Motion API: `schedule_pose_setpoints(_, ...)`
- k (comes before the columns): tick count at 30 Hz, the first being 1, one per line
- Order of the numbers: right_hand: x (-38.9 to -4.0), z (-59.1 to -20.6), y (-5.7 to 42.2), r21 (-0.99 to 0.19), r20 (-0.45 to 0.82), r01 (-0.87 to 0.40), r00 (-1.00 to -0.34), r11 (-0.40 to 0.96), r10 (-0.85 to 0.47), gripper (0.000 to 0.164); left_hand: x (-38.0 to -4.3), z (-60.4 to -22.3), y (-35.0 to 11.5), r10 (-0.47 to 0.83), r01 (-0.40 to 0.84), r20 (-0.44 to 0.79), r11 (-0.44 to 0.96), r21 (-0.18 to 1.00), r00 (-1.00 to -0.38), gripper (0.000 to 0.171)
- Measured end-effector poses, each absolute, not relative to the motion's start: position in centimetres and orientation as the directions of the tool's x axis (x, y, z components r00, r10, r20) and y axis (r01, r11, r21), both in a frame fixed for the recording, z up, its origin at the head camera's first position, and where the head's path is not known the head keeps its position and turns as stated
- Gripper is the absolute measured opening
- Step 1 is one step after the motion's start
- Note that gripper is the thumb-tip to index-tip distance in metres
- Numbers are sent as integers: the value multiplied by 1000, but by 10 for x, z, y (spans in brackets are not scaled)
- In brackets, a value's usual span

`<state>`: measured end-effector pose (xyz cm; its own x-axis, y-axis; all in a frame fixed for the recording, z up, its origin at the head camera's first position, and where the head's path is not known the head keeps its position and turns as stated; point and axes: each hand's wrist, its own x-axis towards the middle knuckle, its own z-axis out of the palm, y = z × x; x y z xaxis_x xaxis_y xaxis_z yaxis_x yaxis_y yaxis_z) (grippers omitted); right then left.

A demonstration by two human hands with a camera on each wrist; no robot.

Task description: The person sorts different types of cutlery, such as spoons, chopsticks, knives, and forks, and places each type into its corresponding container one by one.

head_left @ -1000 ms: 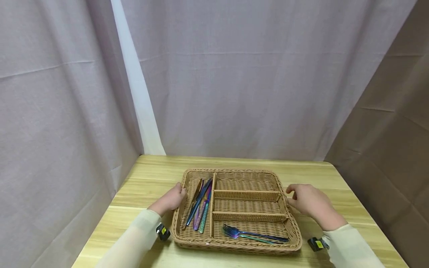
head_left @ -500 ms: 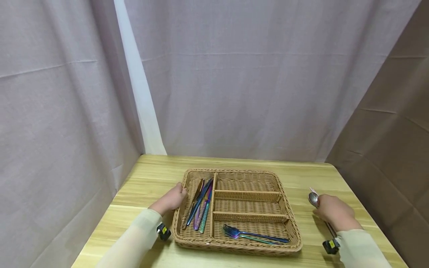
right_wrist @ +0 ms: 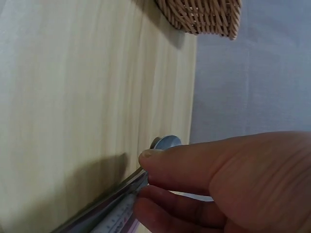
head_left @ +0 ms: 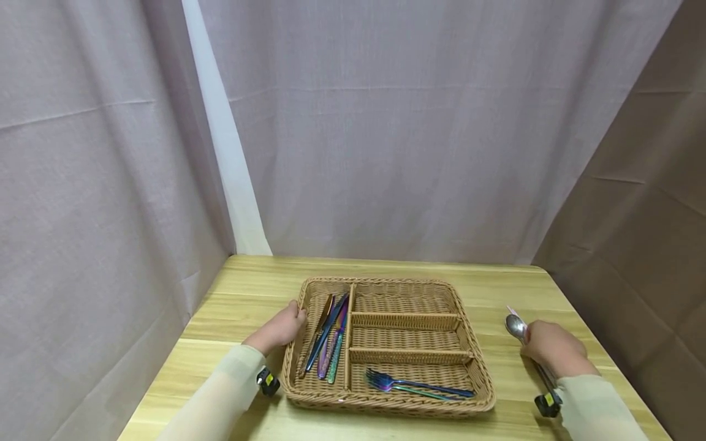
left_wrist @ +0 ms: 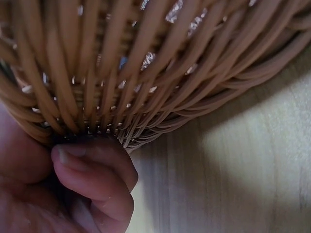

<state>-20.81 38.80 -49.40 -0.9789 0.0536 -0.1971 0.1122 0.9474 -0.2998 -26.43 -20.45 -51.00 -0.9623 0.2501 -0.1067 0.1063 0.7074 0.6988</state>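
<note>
My left hand (head_left: 282, 327) grips the left rim of a woven wicker cutlery tray (head_left: 408, 353); in the left wrist view its curled fingers (left_wrist: 92, 179) lie against the weave. Right of the tray, my right hand (head_left: 558, 350) pinches a metal spoon (head_left: 515, 326) low over the table. Its bowl (right_wrist: 168, 141) pokes out beyond my thumb in the right wrist view. Under the fingers, alongside the spoon's handle, lies a slim whitish item (right_wrist: 116, 216) with small print and a pink edge. My palm hides much of both in the head view.
Several knives (head_left: 325, 337) lie in the tray's long left compartment. A blue-purple fork (head_left: 419, 384) rests with a greenish piece of cutlery in the front right compartment. The wooden table (head_left: 386, 267) is bounded by grey curtains (head_left: 397, 153) behind and at the sides.
My right hand has left the tray's right side, moved right to the spoon and taken hold of it. The left hand stays on the rim.
</note>
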Motion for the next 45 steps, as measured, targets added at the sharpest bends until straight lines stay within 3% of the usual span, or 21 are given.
schedule_pose_setpoints(7,-209,-499,390,-267,-213,143,-973,953,87,21,-265,-509,-205,246,100,-105,697,710,-964,42)
schedule_pose_setpoints(14,-208,-502,388,-241,-227,144,-970,960,89,16,-263,-509,-205,249,96,-114,698,709,-962,51)
schedule_pose_setpoints(28,-206,-504,386,-238,-211,146,-973,960,96,14,-264,-507,-203,251,102,-108,697,710,-962,44)
schedule_pose_setpoints(38,-205,-508,386,-255,-170,119,-982,960,77,17,-262,-508,-204,244,81,-128,696,713,-961,55)
schedule_pose_setpoints(45,-204,-503,387,-273,-147,97,-987,957,58,15,-263,-509,-205,236,51,-144,664,746,-961,39)
